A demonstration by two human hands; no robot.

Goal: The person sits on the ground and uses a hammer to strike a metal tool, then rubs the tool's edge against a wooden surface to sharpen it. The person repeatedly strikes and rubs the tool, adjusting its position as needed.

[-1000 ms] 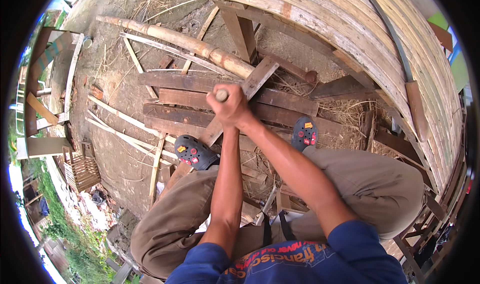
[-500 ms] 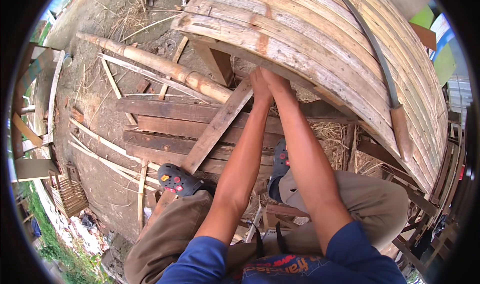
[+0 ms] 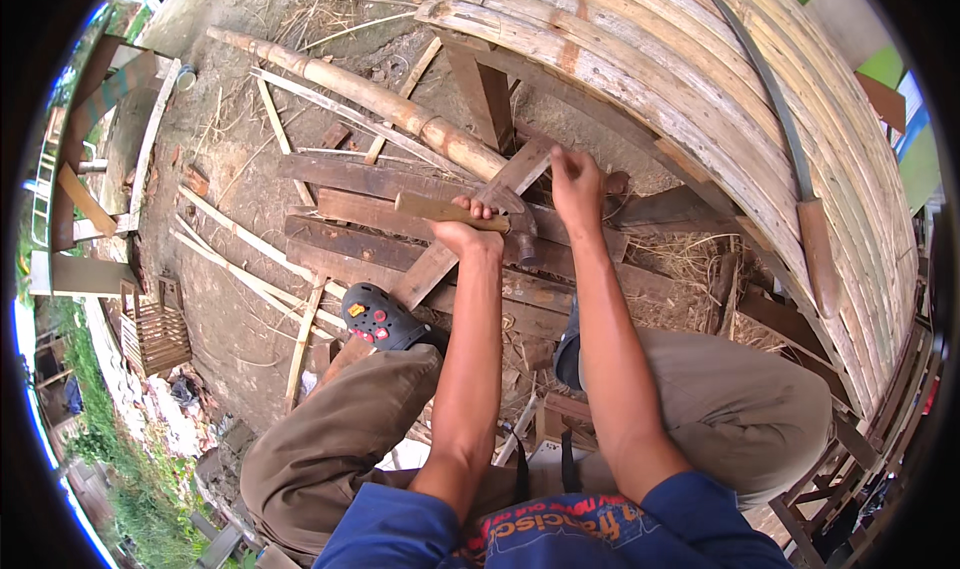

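Observation:
My left hand is closed around the wooden handle of a hammer, palm partly up. The hammer's dark metal head points right, over a diagonal plank. At the far end of that plank my right hand is closed, thumb and fingers pinched together. Anything inside that pinch is too small or hidden to name. The plank lies across several darker boards on the ground between my feet.
A slatted wooden bench top rises just beyond my right hand, with a long machete lying on it. Its post stands near the plank's end. A bamboo pole and thin strips lie left. A slatted crate sits farther left.
My hands have parted from together at the plank's far end. The left has drawn back leftward, with the hammer now visible in it. The right stays by the plank's end. The view has shifted.

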